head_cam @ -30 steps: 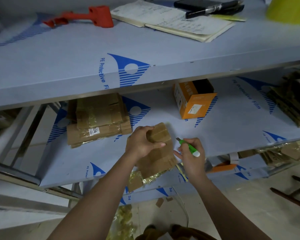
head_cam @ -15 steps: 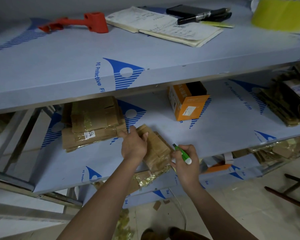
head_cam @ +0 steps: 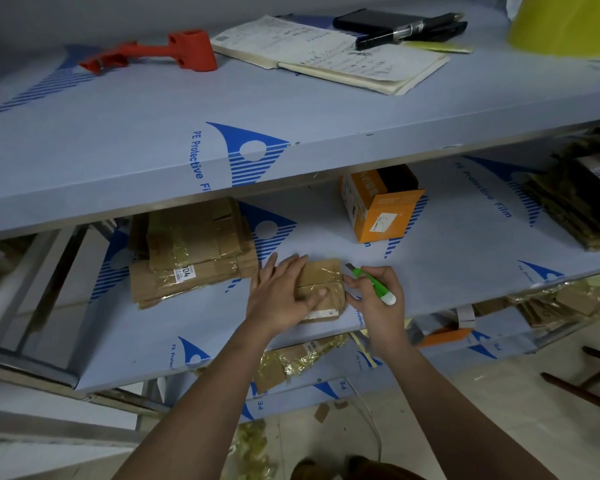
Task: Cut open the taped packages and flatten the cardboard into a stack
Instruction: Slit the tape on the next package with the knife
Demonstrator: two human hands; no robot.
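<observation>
My left hand [head_cam: 280,293] presses flat on the taped package [head_cam: 321,287]; my right hand [head_cam: 374,299] grips the green cutter [head_cam: 373,285] beside it. The shelf [head_cam: 447,244] reads "PE Protective Film".

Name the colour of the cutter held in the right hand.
Bright green with a white end cap; the utility knife shows best in the head view.

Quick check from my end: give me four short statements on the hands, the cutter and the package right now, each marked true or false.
1. The left hand presses flat on the taped package. True.
2. The right hand holds a red cutter. False: the cutter is green.
3. The package lies on the middle shelf. True.
4. The package sits on top of the flattened cardboard stack. False: it lies to that stack's right.
</observation>
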